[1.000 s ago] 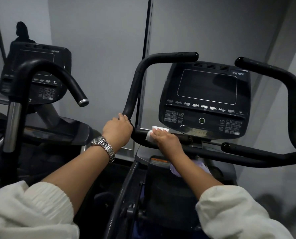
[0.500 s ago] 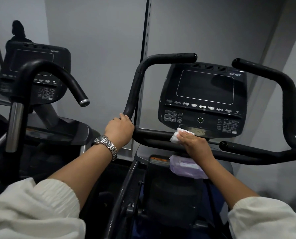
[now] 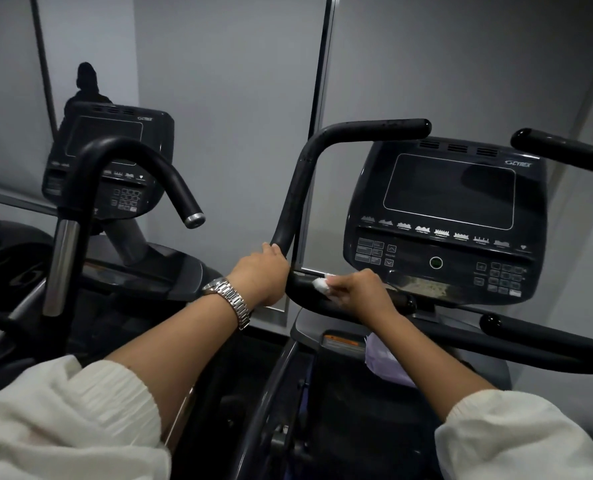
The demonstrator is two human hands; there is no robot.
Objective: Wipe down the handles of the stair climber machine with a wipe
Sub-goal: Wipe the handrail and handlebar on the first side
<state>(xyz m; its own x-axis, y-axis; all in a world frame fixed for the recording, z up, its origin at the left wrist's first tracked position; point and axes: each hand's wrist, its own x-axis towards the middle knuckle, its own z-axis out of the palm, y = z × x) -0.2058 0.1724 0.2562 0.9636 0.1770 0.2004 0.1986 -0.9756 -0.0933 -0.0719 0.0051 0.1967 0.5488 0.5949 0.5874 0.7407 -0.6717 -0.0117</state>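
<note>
My left hand [image 3: 260, 277] grips the bend of the left handle [image 3: 297, 192] while my right hand [image 3: 361, 292] curls round the one white wipe [image 3: 322, 285], pressing it on that handle's lower bar beneath my console [image 3: 447, 216], a second console [image 3: 111, 157] standing leftward.

The console [image 3: 447, 216] reads "CYBEX", seemingly; the neighbouring console [image 3: 108, 161] bears the same logo.

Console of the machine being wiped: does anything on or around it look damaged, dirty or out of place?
Yes. The lower lip of the console has a pale, mottled patch just past the right hand, unlike the dark plastic around it. Wear or grime, I cannot tell. Nothing else looks off.
</note>
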